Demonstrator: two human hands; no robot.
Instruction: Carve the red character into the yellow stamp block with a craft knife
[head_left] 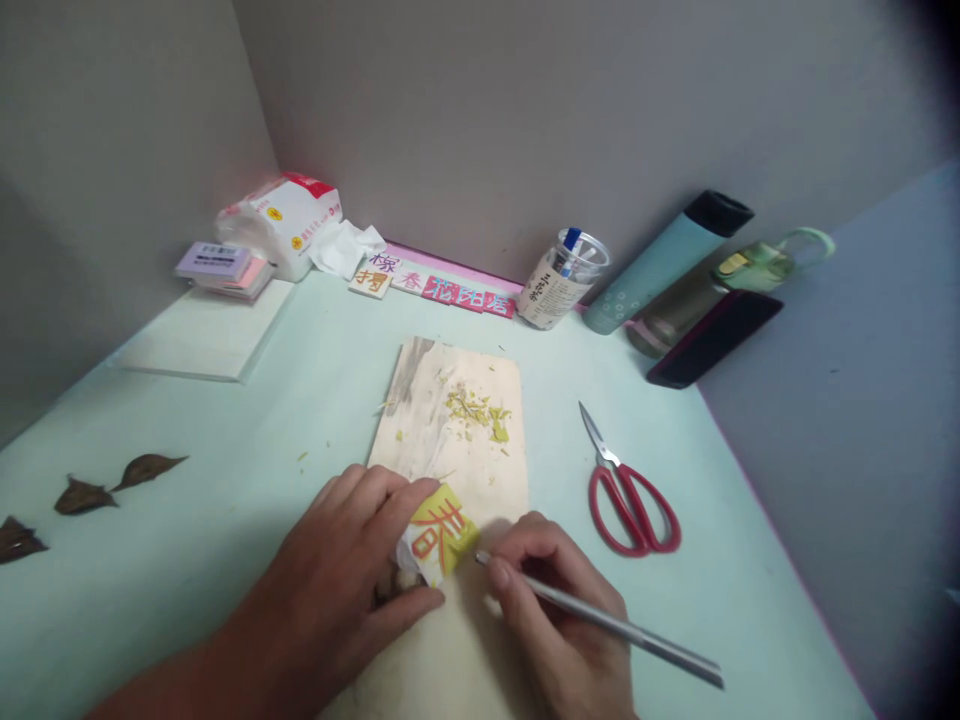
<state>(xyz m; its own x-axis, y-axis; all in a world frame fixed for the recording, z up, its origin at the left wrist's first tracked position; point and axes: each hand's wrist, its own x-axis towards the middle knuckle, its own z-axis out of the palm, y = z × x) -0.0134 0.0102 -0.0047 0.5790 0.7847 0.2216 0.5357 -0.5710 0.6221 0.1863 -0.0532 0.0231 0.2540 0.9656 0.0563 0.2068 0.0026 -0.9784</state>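
Note:
My left hand grips a small yellow block by its left side, over a pale wooden board. An orange-red character shows on the block, and whitish material lies along its left edge. In my right hand is a slim silver pen-like tool, held like a pencil. Its tip is close to the block's right edge; whether they touch is unclear. Yellow-green shavings are scattered on the upper part of the board.
Red-handled scissors lie right of the board. Behind stand a clear cup, bottles, a dark phone, character tiles and a tissue pack. Dry leaves and a white pad are on the left.

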